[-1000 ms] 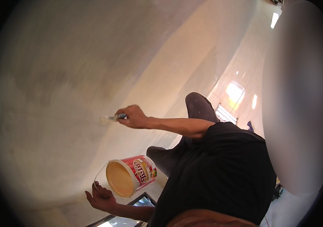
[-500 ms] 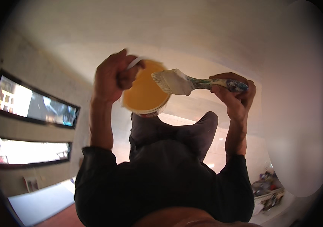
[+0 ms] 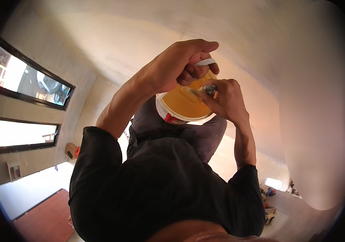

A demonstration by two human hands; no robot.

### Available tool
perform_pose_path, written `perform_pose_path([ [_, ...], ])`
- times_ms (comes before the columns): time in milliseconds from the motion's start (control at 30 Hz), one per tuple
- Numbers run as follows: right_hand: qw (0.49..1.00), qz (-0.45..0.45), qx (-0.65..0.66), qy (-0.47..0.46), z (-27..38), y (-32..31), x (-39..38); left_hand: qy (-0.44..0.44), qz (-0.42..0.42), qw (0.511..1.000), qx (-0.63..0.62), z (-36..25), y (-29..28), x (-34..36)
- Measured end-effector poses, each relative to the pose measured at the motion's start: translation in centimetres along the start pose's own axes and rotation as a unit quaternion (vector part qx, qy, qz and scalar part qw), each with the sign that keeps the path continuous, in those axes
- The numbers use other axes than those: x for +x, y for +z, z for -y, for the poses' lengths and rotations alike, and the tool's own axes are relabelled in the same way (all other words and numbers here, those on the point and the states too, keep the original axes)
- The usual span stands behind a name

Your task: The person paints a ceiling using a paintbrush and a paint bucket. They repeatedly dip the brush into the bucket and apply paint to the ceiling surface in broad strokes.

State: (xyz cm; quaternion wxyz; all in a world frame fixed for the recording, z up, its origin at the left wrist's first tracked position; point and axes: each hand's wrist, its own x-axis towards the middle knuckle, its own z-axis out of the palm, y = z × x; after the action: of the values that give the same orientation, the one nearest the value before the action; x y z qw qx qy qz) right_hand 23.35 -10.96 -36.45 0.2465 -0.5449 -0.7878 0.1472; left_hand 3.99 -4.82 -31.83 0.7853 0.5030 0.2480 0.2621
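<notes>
My left hand [image 3: 180,66] is curled round the white handle [image 3: 206,62] of a paint bucket [image 3: 165,112], holding it up in front of my chest. The bucket is whitish with a red patch outside, and its inside looks yellow-orange. My right hand [image 3: 229,101] grips a paintbrush [image 3: 208,89] with a paint-stained handle at the bucket's right side. The brush points down into the bucket; its bristles are mostly hidden, so I cannot tell whether they touch paint.
A pale plastered wall [image 3: 253,68] spreads ahead and to the right. Two dark-framed windows [image 3: 31,74] are in the left wall, with a small brown box [image 3: 72,151] near them. Assorted items [image 3: 270,201] lie at the lower right.
The bucket and my left hand have moved right in the view. My right hand has come left and turned the brush down into the bucket. The view has shifted somewhat.
</notes>
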Motion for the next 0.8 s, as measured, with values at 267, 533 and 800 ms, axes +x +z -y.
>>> perform_pose_path([
  [267, 0.996, 0.049, -0.073, 0.001, -2.1, 1.8, 0.3, -0.043, 0.028, 0.999, -0.012, 0.1, 1.1, 1.4],
  [533, 0.994, -0.079, -0.059, -0.043, -1.4, 0.0, -0.8, -0.041, 0.031, 0.999, 0.012, 0.3, 0.8, 1.9],
  [800, 0.975, -0.206, -0.015, -0.085, -2.5, 0.3, -1.7, -0.041, 0.071, 0.997, -0.015, 0.8, -0.1, 2.3],
])
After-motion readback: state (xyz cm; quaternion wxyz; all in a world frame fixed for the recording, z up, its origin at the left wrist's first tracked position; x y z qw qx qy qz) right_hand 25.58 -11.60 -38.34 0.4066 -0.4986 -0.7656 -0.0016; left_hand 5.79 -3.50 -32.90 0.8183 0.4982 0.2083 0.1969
